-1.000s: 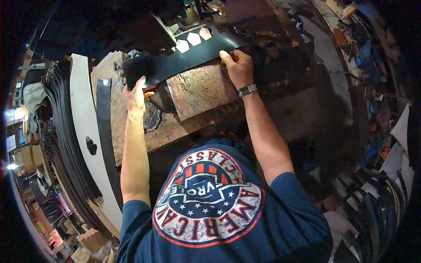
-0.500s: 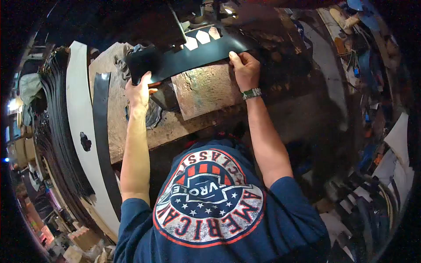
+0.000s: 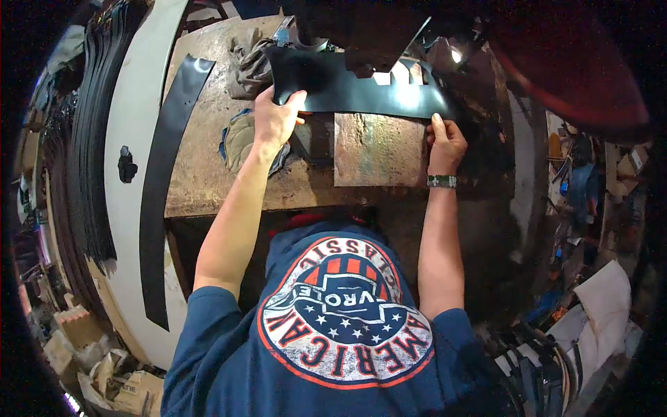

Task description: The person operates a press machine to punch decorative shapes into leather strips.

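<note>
A wide, smooth black leather strip [image 3: 326, 80] spans both hands over the far part of the workbench. My left hand [image 3: 278, 121] is closed on its left end, thumb on top and fingers underneath. At the near right edge, my right hand [image 3: 446, 142] pinches the strip between thumb and fingers. Pale pointed shapes [image 3: 401, 74] show along the strip's far right side, partly hidden by a dark machine part [image 3: 372, 55] above. A worn, stained board [image 3: 380, 153] lies just below the strip, between my hands.
A long black strip [image 3: 170, 167] lies over the left of the workbench [image 3: 198, 156] and a white panel [image 3: 128, 208]. Crumpled grey cloth [image 3: 249, 66] and a rag [image 3: 240, 142] sit near my left hand. Many dark straps [image 3: 104, 139] hang at far left. A lamp [image 3: 456, 54] shines at upper right.
The camera view has turned, so the bench and both hands appear further right. The black leather strip now looks more level. Both hands keep hold of its ends.
</note>
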{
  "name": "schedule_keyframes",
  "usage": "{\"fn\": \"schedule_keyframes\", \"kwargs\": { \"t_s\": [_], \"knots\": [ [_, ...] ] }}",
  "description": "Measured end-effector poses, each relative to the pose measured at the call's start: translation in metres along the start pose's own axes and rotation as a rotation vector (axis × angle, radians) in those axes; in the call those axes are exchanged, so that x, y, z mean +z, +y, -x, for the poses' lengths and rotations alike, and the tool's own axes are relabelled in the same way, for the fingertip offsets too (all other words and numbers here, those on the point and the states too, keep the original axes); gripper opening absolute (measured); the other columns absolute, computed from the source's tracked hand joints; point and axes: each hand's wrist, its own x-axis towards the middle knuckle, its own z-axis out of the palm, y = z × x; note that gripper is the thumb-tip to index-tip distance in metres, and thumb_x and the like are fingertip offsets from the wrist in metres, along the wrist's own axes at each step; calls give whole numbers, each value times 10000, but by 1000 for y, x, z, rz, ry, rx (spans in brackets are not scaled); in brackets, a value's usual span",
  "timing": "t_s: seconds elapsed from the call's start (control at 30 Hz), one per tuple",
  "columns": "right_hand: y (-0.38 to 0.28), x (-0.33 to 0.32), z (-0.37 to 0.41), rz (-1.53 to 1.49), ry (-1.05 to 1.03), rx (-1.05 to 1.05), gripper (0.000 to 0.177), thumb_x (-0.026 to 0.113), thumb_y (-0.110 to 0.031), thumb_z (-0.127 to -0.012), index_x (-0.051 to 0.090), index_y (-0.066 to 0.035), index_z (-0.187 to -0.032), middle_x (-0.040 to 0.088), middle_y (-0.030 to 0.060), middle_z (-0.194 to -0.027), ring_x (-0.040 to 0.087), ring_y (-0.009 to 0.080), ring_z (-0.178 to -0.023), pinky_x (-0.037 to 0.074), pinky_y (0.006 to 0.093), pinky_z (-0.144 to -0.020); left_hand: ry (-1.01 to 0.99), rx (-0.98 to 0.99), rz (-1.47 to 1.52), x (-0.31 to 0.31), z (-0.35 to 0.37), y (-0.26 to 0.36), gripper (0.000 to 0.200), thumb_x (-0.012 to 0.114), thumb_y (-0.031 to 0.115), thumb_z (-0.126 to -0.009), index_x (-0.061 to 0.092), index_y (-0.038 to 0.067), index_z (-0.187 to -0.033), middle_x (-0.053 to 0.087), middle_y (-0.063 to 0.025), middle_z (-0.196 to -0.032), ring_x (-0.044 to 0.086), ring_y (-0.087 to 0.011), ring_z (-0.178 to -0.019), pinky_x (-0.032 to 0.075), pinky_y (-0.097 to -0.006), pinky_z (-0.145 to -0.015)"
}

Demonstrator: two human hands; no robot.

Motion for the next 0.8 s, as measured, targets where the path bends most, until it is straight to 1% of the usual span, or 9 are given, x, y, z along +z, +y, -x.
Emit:
{"fn": "schedule_keyframes", "kwargs": {
  "t_s": [0.13, 0.23, 0.33, 0.37, 0.47, 0.57, 0.67, 0.77, 0.8],
  "knots": [
    [-6, -1, 4, 16, 45, 75, 238, 667, -217, -905, 659, -53, -733, 596, -20, -648, 470, 36, -538, 353, 204, -495, -6, -16, -21, -2, -3, -1, 192, 713, 145, -840, 674, -14, -939, 665, -38, -802, 608, -111, -596, 545, -272, -489],
    [-17, -10, 11, 264, 123, 23, 251, 636, -260, -935, 655, -34, -827, 627, 8, -711, 495, 56, -550, 372, 223, -484, -14, -10, -28, -2, -1, -1, 200, 700, 148, -845, 666, -23, -943, 657, -37, -773, 598, -110, -573, 539, -276, -497],
    [-51, -2, 19, -167, 75, -57, 298, 585, -319, -970, 652, -29, -970, 637, 10, -753, 487, 57, -549, 372, 230, -481, -12, -1, -6, -2, -2, -5, 199, 698, 149, -848, 665, -23, -942, 645, -34, -768, 590, -110, -575, 538, -275, -500],
    [-56, -2, 10, -246, -19, -132, 322, 538, -340, -992, 617, -34, -1052, 662, 38, -831, 549, 84, -611, 412, 240, -522, -18, -12, -14, -3, -4, -8, 186, 694, 139, -852, 662, -25, -934, 636, -30, -769, 584, -110, -578, 538, -275, -504],
    [-95, 18, -6, -561, -75, -138, 273, 527, -282, -997, 618, -32, -1058, 680, 80, -890, 620, 151, -718, 474, 283, -612, -12, -29, -12, -1, -1, -2, 174, 693, 131, -852, 663, -24, -927, 636, -31, -774, 587, -111, -585, 540, -276, -509],
    [-79, 19, -33, -746, -180, -185, 231, 570, -264, -973, 586, -49, -1054, 683, 104, -928, 650, 186, -779, 507, 309, -645, -24, -45, -13, -2, -3, -1, 166, 692, 127, -853, 668, -19, -928, 644, -40, -784, 595, -115, -597, 543, -274, -516],
    [-67, 24, -46, -768, -133, -185, 238, 621, -256, -941, 586, -53, -1059, 683, 108, -928, 649, 200, -761, 519, 335, -650, -23, -55, -15, -2, -2, 1, 162, 695, 121, -849, 670, -17, -930, 647, -39, -784, 597, -110, -599, 545, -266, -516],
    [-72, 31, -45, -829, -98, -107, 192, 633, -263, -939, 602, -74, -924, 647, 64, -790, 617, 165, -687, 484, 302, -593, -11, -54, -19, -2, -1, 2, 162, 703, 123, -845, 672, -13, -928, 637, -23, -770, 588, -96, -591, 548, -262, -512],
    [-70, 31, -48, -783, -103, -70, 208, 635, -277, -937, 599, -76, -900, 625, 56, -744, 591, 155, -630, 454, 287, -548, -16, -55, -25, -3, -1, 1, 162, 703, 123, -844, 672, -12, -929, 635, -20, -767, 586, -94, -589, 548, -262, -512]
  ]
}}
